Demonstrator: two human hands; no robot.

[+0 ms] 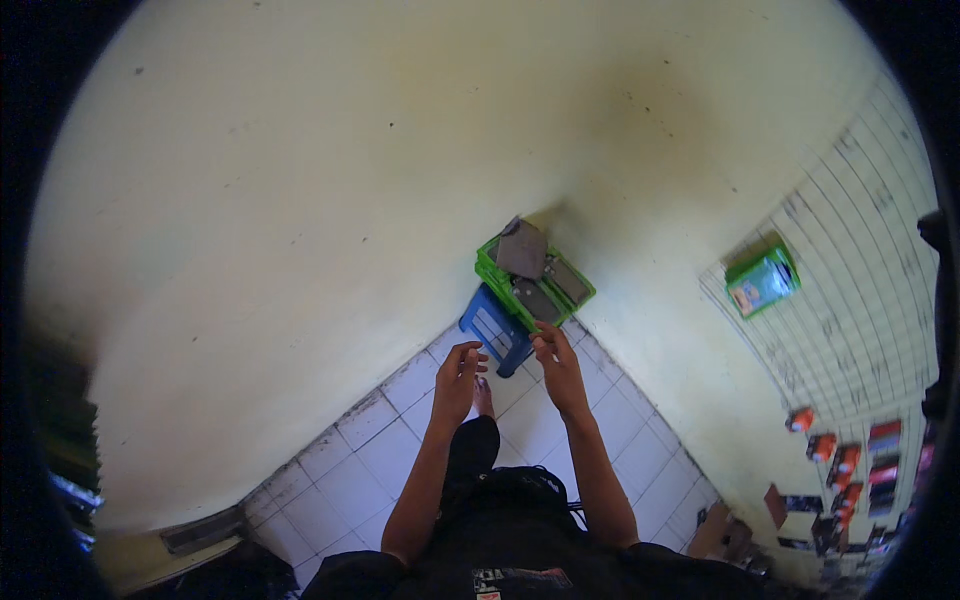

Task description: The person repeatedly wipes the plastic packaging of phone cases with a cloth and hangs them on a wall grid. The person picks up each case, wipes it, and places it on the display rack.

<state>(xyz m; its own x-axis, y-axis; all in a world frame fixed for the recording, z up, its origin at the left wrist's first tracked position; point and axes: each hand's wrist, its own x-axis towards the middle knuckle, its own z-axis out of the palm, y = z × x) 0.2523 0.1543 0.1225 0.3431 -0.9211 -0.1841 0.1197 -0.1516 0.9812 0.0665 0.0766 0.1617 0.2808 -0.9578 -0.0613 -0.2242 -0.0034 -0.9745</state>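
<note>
My left hand (460, 369) is raised in front of me with its fingers loosely curled and nothing in it. Level with it on the other side, my right hand (556, 358) is empty too, its fingers apart. The right fingertips overlap the near corner of a green plastic tray (574, 305) in the view; I cannot tell whether they touch. The tray sits on a blue plastic stool (517, 346) in the corner of the room. Inside are flat grey rectangular pieces (537, 301), with a brownish-grey folded piece (523, 250) on top.
Pale walls (300, 285) meet behind the stool, above white floor tiles (375, 450). A wire grid (847, 300) on the right wall holds a green-edged package (763, 281) and several orange items (844, 465). A cardboard box (709, 529) stands low on the right.
</note>
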